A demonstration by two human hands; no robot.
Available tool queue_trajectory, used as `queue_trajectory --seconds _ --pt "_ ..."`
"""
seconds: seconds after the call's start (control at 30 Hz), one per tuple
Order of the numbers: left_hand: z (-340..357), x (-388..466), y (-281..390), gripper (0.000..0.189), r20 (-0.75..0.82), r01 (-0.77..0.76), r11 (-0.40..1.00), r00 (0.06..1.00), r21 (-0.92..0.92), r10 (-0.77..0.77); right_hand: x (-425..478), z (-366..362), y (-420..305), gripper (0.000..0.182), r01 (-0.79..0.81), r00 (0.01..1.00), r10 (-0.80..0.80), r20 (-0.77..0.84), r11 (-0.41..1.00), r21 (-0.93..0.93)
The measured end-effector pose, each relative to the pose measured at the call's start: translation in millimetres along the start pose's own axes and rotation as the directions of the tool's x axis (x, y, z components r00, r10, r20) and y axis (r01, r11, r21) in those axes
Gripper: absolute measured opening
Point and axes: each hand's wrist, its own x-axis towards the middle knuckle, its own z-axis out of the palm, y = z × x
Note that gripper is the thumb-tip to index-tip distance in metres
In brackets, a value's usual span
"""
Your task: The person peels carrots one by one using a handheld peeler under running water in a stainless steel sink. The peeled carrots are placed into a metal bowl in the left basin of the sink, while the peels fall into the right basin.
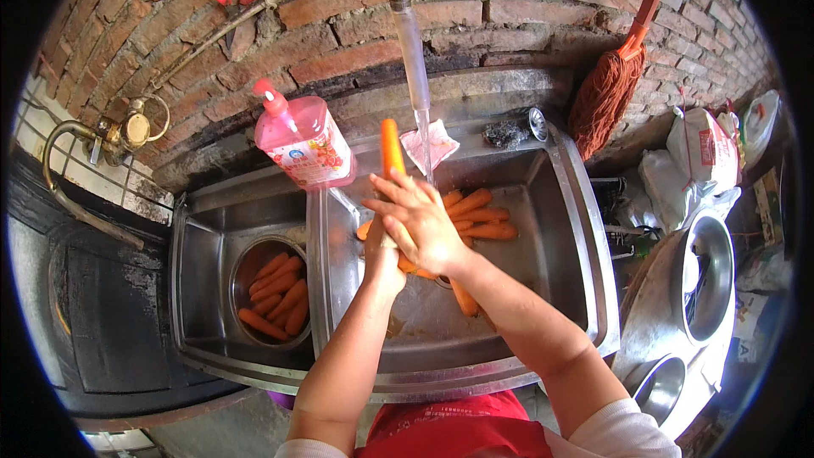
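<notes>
A wet carrot (392, 147) is clasped between my two hands above the right sink basin, its thick end pointing up toward the wall. My left hand (379, 248) grips it from below and is mostly hidden. Across the top lies my right hand (423, 222), its palm pressed on the carrot and its fingers spread over it. Water (425, 140) runs from the tap hose (412, 57) just beside my right hand. Several carrots (483, 216) lie on the floor of the right basin (534, 305). More carrots (280, 289) rest in a round metal bowl (238, 273) in the left basin.
A pink soap pump bottle (308, 146) stands on the sink's back edge. Behind the right basin are a pink cloth (439, 143) and a steel scrubber (505, 133). A mop (610, 89) hangs on the brick wall. Metal bowls (709, 280) stand at the right.
</notes>
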Motion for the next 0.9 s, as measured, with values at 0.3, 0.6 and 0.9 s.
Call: queue_trajectory --seconds 0.3,0.6,0.9 --pt "2.3 -4.9 -17.1 0.038 -0.169 0.157 0.956 0.979 0.248 -0.117 33.5 23.4 56.2 0.045 -0.212 0.939 0.277 -0.204 0.933 0.291" --pt "21.2 -19.6 -11.6 0.038 -0.117 0.16 0.904 0.985 0.397 -0.123 37.9 20.9 75.9 0.044 -0.445 0.83 0.528 -0.18 0.821 0.358" --pt "1.0 4.9 -4.0 0.04 -0.115 0.092 0.996 0.989 0.008 -0.091 -1.2 27.9 2.5 0.05 -0.337 0.899 0.409 -0.16 0.876 0.344"
